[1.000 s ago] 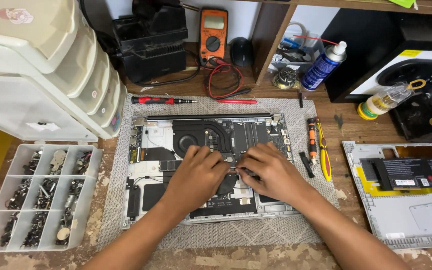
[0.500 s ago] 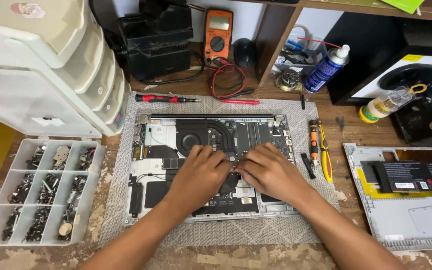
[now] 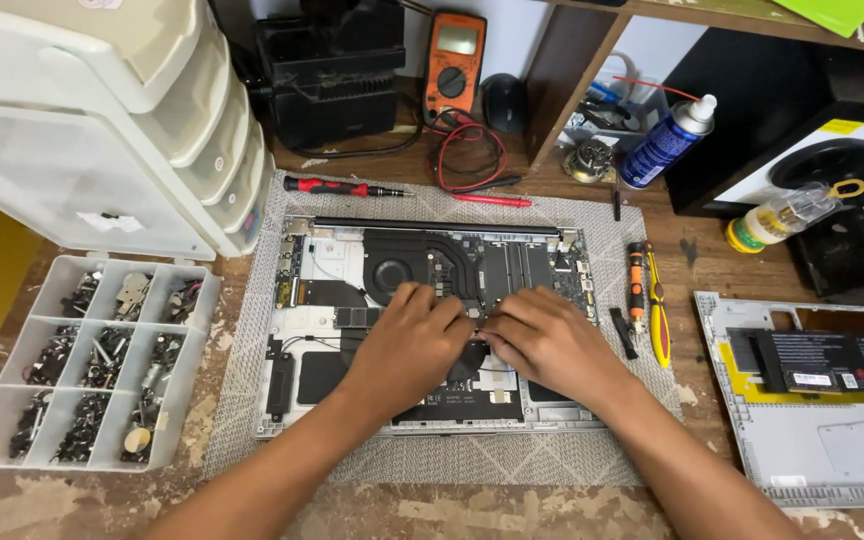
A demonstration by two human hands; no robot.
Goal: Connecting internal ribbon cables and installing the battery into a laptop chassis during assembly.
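An opened laptop [image 3: 332, 300] lies on a grey woven mat [image 3: 412, 465], its fan, board and cables bared. My left hand [image 3: 407, 345] and my right hand [image 3: 547, 340] rest side by side on the middle of the board. Their fingertips meet around a small part near the centre. The part itself is hidden under the fingers, so whether they pinch it does not show.
A clear tray of sorted screws [image 3: 92, 360] lies at the left, plastic drawers [image 3: 102, 130] behind it. A red screwdriver [image 3: 337, 187], multimeter [image 3: 454, 60] and spray can [image 3: 667, 140] stand at the back. An orange screwdriver [image 3: 636, 280] and yellow tweezers [image 3: 658, 310] lie right, beside a laptop cover [image 3: 812, 420].
Both hands stay on the laptop's middle; the fingertips have drawn slightly closer together. Nothing else has moved.
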